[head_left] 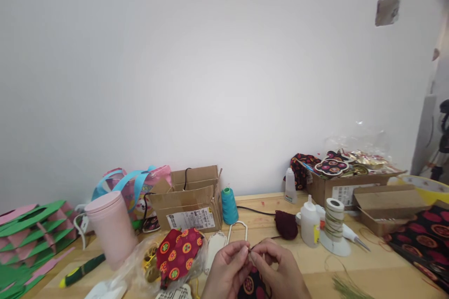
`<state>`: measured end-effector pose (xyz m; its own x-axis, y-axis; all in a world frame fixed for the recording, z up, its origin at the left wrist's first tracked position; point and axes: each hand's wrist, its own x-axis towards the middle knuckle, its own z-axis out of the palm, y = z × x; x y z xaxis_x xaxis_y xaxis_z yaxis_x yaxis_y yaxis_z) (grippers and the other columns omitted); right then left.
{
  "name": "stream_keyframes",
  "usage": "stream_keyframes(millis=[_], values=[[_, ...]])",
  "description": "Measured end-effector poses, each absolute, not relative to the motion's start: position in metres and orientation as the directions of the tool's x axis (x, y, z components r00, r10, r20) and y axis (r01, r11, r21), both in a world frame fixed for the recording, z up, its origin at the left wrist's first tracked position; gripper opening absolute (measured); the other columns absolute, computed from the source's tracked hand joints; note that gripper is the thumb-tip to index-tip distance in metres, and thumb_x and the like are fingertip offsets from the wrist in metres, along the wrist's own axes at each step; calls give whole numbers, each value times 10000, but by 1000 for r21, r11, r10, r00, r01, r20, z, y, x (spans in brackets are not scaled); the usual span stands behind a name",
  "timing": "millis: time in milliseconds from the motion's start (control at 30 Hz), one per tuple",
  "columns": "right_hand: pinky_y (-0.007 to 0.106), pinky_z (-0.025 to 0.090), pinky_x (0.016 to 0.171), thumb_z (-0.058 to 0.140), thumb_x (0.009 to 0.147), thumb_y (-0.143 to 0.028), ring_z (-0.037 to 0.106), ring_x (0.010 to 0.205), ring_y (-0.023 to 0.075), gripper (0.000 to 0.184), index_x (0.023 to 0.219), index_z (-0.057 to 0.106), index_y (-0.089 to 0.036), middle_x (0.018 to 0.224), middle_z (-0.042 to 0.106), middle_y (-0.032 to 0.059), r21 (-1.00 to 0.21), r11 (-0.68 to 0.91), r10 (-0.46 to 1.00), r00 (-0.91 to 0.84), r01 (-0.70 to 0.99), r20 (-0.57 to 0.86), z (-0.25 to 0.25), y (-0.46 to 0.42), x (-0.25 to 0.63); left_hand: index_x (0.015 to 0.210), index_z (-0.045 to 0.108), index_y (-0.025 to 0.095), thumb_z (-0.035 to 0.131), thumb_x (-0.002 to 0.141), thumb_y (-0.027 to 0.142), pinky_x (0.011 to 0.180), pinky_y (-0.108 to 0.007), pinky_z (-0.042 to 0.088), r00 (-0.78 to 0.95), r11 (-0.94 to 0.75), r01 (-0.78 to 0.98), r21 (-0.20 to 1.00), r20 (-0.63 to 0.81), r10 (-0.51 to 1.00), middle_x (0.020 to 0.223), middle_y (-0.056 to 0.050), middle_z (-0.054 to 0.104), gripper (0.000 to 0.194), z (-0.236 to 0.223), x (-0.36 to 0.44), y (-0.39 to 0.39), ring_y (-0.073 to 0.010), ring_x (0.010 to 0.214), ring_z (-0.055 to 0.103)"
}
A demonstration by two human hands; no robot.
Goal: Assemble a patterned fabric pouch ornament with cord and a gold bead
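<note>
Near the front edge of the table, my left hand (226, 271) and my right hand (277, 268) meet with fingertips pinched together. Between them is a thin dark cord (249, 249), mostly covered by the fingers. Below the fingers a dark patterned fabric piece (249, 285) shows, partly hidden by both hands. A maroon bundle (286, 224) lies just beyond my right hand, with a dark strand running toward the fingers. Behind my left hand are a cream-coloured frame (239, 225) and a white ornate plate (213, 248).
A teal thread cone (229, 206) stands beside a cardboard box (185, 201). Left are a bag with red patterned fabric (180, 252), a pink canister (111, 229) and a screwdriver (82, 271). Right are a squeeze bottle (310, 224), a spool (334, 224) and a filled box (319, 191).
</note>
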<state>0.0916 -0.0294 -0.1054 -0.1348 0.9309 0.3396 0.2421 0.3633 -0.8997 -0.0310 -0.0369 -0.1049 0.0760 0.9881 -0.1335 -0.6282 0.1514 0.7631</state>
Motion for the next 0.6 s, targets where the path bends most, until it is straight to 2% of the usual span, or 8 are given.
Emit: stream_keyframes(millis=[367,600], values=[[243,375,499,506,679,-303,490,528,148,235,538,578,-129,551,553,33,-956,277,956,-123,95,265,-100,-33,90,644,657,119,764,473,160,565,-184,459,25,118,-593,797,-128,991,569,-28,648,206,-106,-30,-36,-98,543,589],[233,353,478,525,655,-269,460,499,130,198,552,617,-127,532,550,23,-937,316,948,-93,147,305,-104,-30,89,631,656,103,732,533,167,594,-198,467,57,122,-601,790,-110,992,596,-30,646,140,-107,-30,-35,-100,570,585]])
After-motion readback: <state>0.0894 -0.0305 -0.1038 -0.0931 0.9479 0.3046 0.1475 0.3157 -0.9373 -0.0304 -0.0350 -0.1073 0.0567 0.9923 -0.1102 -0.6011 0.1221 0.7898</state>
